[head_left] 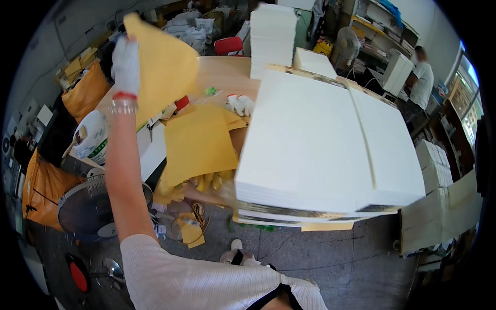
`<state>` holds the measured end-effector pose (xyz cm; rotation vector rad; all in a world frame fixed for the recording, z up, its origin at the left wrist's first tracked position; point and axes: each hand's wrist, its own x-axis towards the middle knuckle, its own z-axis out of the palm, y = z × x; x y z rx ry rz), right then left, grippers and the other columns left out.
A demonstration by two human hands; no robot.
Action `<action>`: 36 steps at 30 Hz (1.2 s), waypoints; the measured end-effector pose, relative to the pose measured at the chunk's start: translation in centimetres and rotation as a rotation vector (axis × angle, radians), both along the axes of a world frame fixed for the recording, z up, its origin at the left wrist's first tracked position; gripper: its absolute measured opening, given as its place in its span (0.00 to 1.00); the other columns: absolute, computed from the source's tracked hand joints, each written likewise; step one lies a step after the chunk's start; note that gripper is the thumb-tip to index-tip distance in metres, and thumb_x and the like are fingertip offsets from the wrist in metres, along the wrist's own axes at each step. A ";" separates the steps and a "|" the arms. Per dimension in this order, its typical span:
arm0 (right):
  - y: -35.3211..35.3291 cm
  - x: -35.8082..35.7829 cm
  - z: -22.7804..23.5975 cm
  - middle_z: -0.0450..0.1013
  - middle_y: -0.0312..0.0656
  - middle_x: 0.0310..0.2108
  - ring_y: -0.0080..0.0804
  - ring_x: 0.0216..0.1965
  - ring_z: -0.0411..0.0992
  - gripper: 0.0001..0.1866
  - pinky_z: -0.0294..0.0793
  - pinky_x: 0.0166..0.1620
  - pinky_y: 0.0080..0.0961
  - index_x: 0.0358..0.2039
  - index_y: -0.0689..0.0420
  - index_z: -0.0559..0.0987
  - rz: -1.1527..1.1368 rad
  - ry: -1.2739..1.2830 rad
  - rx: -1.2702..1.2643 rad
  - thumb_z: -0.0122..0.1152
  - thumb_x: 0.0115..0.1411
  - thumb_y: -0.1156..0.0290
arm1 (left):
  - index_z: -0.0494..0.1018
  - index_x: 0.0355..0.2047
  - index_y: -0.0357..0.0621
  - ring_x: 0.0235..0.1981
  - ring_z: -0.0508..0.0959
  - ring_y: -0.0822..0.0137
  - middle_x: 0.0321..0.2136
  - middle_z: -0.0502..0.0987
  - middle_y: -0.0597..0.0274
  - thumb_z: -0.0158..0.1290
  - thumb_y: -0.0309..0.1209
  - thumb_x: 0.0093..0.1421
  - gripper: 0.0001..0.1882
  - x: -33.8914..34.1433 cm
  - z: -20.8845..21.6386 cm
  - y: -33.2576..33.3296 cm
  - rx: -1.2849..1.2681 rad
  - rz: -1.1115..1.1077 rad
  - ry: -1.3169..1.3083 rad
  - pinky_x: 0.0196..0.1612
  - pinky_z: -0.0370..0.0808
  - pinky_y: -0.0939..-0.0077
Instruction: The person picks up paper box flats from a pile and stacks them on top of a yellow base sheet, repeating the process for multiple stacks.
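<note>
Gripping tight, the gloved left hand (125,62) is pinching a yellow paper sheet (163,64) by its left edge, holding it aloft over the wooden table (222,72), well above the yellow sheets (199,144) lying there. It's hanging tilted, top corner pointing up and away. Right hand isn't showing anywhere; the big stack of white sheets (320,144) is filling that side.

The left hand (125,59) wears a white knitted work glove with a red band at its cuff. Just below that cuff a pale beaded bracelet (123,107) circles the wrist. Below the bracelet the forearm is bare, down to a short white ribbed sleeve (170,274) with dark trim at the neckline.
</note>
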<state>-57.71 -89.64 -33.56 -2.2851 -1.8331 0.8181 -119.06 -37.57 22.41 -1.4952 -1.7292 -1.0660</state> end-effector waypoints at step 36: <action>-17.0 36.1 -2.4 0.73 0.44 0.26 0.41 0.31 0.73 0.10 0.71 0.35 0.35 0.27 0.58 0.76 -1.739 0.804 0.301 0.56 0.49 0.65 | 0.68 0.43 0.44 0.39 0.76 0.54 0.38 0.74 0.48 0.42 0.45 0.57 0.21 92.5 -38.8 -16.9 -1.128 -0.697 0.371 0.37 0.72 0.56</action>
